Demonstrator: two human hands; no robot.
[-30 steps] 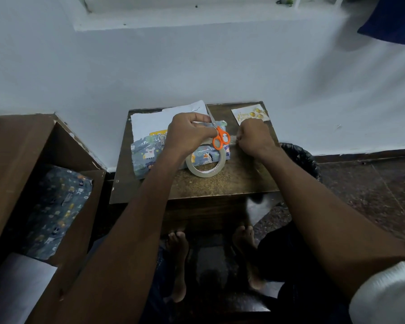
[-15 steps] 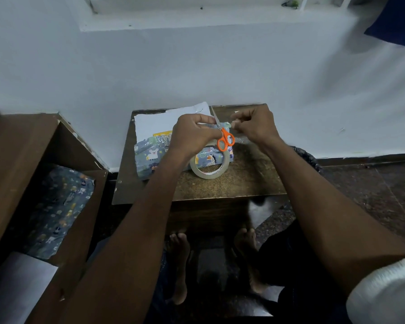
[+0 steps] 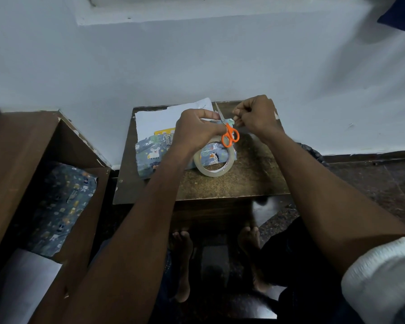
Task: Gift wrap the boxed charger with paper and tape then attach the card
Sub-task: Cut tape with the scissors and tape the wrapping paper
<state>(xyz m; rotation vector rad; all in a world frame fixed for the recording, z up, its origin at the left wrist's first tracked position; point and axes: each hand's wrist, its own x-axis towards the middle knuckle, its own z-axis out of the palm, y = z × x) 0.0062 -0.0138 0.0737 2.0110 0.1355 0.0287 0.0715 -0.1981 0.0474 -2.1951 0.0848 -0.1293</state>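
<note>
Now the left hand (image 3: 197, 129) grips the orange-handled scissors (image 3: 228, 133) above the tape roll (image 3: 214, 161). The right hand (image 3: 257, 115) pinches a tape strip, barely visible.

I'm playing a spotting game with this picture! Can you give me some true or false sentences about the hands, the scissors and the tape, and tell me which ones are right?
1. The scissors have orange handles. True.
2. The tape roll hangs on the wall. False: it lies on the small brown table, partly on the wrapped box.
3. The left hand holds the scissors. True: their blades point up and away between the two hands.
4. The right hand lies flat on the table. False: it is raised, fingers curled as if pinching something small.
5. The wrapping paper is plain red. False: it is blue-grey with little animals.
</note>
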